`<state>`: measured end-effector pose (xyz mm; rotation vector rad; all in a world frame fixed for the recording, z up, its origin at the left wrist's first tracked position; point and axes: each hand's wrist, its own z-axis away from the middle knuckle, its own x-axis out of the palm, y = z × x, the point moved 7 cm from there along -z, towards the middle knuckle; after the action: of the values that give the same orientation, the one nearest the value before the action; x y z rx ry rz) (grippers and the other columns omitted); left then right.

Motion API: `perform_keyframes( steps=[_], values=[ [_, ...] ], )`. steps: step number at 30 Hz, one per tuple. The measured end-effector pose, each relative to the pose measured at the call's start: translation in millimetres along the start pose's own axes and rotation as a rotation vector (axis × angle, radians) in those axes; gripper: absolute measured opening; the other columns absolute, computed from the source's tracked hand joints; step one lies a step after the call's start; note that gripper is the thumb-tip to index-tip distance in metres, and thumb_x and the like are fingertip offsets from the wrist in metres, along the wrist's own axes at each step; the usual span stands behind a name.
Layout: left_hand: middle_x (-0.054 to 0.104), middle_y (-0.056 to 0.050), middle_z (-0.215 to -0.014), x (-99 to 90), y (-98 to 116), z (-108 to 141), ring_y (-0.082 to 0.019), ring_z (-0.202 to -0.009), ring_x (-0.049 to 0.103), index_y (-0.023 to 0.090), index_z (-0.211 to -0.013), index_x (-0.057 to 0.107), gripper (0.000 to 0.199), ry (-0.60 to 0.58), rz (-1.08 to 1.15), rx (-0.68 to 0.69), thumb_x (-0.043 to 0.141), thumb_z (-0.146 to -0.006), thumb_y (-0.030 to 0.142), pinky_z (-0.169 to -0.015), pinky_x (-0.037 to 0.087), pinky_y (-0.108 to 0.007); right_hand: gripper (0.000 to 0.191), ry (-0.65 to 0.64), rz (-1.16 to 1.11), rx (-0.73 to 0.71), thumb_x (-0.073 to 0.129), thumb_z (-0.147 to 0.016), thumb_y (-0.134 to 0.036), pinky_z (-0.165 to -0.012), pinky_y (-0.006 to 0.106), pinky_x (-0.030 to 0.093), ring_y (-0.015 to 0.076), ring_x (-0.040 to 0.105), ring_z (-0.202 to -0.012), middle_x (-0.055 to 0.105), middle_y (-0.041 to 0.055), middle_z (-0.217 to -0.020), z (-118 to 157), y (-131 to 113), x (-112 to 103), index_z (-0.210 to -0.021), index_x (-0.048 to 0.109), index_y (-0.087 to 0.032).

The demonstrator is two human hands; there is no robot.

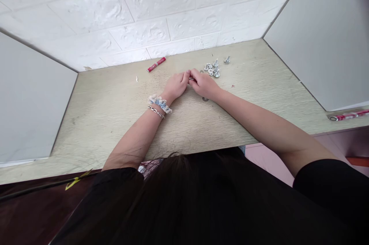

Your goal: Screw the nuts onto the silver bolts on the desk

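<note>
My left hand (176, 84) and my right hand (204, 83) meet over the middle of the table, fingertips together. Both are closed around a small shiny metal part (191, 78), mostly hidden by the fingers, so its exact kind does not show. Just beyond my right hand stands a cluster of bolts with washers on them (216, 72). One more bolt (227, 60) is apart from it, to the right. A flat washer (205, 99) lies partly under my right wrist, and another washer (201, 71) shows behind the right knuckles.
A red tube-shaped item (156, 64) lies near the white brick-pattern wall (150, 14). Grey panels close off the left (31, 102) and right (319, 41) sides of the wooden tabletop (109, 110). A small white scrap (137, 79) lies at left.
</note>
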<state>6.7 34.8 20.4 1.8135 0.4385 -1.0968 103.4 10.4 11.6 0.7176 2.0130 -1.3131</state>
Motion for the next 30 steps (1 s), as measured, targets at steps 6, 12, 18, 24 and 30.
perform_keyframes(
  steps=[6,12,18,24,30],
  values=[
    [0.065,-0.006,-0.075,-0.8,1.3,0.5,-0.019,-0.086,0.062,0.018,-0.085,0.066,0.06,0.001,0.006,-0.002,0.016,-0.101,0.047,-0.08,0.045,-0.03,0.012,-0.021,0.058,-0.007,0.039,-0.09,-0.03,-0.063,0.033,0.038,0.0236,0.054,-0.069,0.063,0.0081,-0.079,-0.4,-0.6,1.1,-0.093,0.047,-0.021],
    [0.064,-0.006,-0.073,0.1,1.2,0.3,-0.017,-0.082,0.061,0.015,-0.084,0.066,0.061,-0.02,-0.035,-0.009,0.014,-0.102,0.041,-0.076,0.043,-0.027,0.019,-0.053,0.114,-0.018,0.035,-0.092,-0.031,-0.062,0.032,0.037,0.0237,0.055,-0.069,0.065,0.0091,-0.081,-0.1,-0.2,3.0,-0.098,0.049,-0.019],
    [0.062,-0.005,-0.073,1.0,0.0,-1.1,-0.017,-0.079,0.059,0.015,-0.08,0.064,0.052,-0.018,-0.064,-0.008,0.018,-0.101,0.03,-0.077,0.041,-0.029,0.022,-0.077,0.171,-0.028,0.032,-0.094,-0.032,-0.062,0.032,0.036,0.0241,0.056,-0.069,0.066,0.0095,-0.081,-0.9,0.3,6.0,-0.096,0.05,-0.019],
    [0.059,-0.005,-0.067,0.6,-0.8,-1.4,-0.016,-0.071,0.056,0.016,-0.068,0.058,0.05,-0.017,-0.001,-0.037,0.021,-0.1,0.027,-0.072,0.04,-0.03,0.023,-0.107,0.199,-0.006,0.033,-0.095,-0.033,-0.063,0.031,0.033,0.0235,0.056,-0.07,0.066,0.0097,-0.081,-1.0,-0.3,6.2,-0.093,0.05,-0.018],
    [0.055,-0.003,-0.063,0.6,-2.6,-1.0,-0.015,-0.067,0.052,0.018,-0.064,0.052,0.046,0.004,0.042,-0.04,0.024,-0.099,0.026,-0.068,0.037,-0.03,0.022,-0.104,0.175,-0.004,0.034,-0.095,-0.033,-0.064,0.031,0.033,0.0235,0.056,-0.07,0.065,0.0088,-0.081,-1.0,-1.4,5.2,-0.092,0.05,-0.018]
  ],
)
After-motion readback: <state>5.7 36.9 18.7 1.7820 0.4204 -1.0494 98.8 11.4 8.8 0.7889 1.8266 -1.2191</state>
